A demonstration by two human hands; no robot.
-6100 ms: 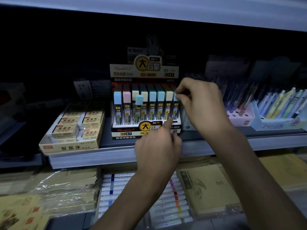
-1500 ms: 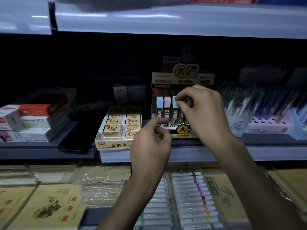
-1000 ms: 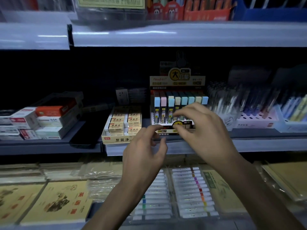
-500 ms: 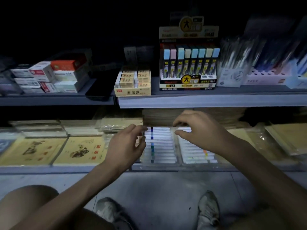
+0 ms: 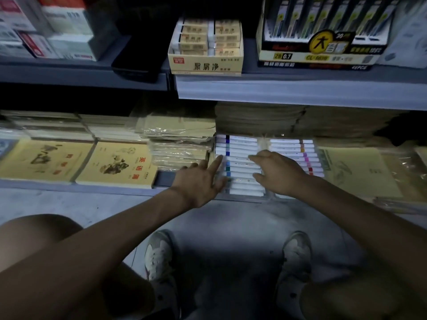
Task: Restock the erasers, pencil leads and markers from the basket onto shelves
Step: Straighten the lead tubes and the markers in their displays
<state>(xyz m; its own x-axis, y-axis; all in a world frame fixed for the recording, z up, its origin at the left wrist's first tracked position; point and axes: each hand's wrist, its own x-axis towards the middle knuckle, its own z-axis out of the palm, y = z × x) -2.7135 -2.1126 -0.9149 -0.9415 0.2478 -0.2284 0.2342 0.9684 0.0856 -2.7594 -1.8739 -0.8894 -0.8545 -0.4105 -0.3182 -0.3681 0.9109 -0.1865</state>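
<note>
Where the left hand [image 5: 198,181] spreads, markers [image 5: 240,144] seemingly lie just beneath.

Front approach over floor [image 5: 231,222] is open btwn shoes [image 5: 159,252]. Upper shelf lip [image 5: 300,94] overhangs marker packs [image 5: 240,144], so low headroom. Paper stacks [image 5: 258,121] close behind, wrapped pads [image 5: 180,144] tight on left, notebook pack [image 5: 360,172] just beside on right. Small bare shelf gap [image 5: 164,179] front-left.

White markers [image 5: 240,158] w/ blue, teal bands; yellow eraser box [image 5: 205,63].
</note>
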